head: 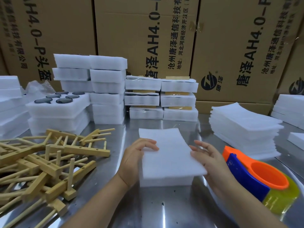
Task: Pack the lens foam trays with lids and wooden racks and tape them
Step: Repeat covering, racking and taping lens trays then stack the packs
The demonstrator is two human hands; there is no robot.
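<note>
1. Two bare hands at work at the centre of a brushed steel table point(156, 208), both on one thin white foam lid sheet point(169, 153).
2. Left hand point(136, 155): fingers bent over the sheet's left edge in a light hold, thumb hidden beneath.
3. Right hand point(209, 160): fingers loosely spread, tips gripping the right edge, near corner of the sheet lying over the thumb side.
4. Lid sheet bowed, lying on a thick white foam tray point(164, 181) (tray contents covered, cannot tell).
5. Jumbled pile of pale wooden peg racks point(49, 162) to the left, apart from the tray.
6. Orange-and-blue tape dispenser with clear yellowish tape point(256, 176) just beside the right wrist.
7. Stack of spare white foam sheets point(243, 127) behind the dispenser.
8. Open white foam tray holding round dark lenses point(57, 102) on a stack, far left.
9. Finished film-wrapped foam packs point(161, 97), in two columns, against brown printed cardboard cartons point(148, 38).
</note>
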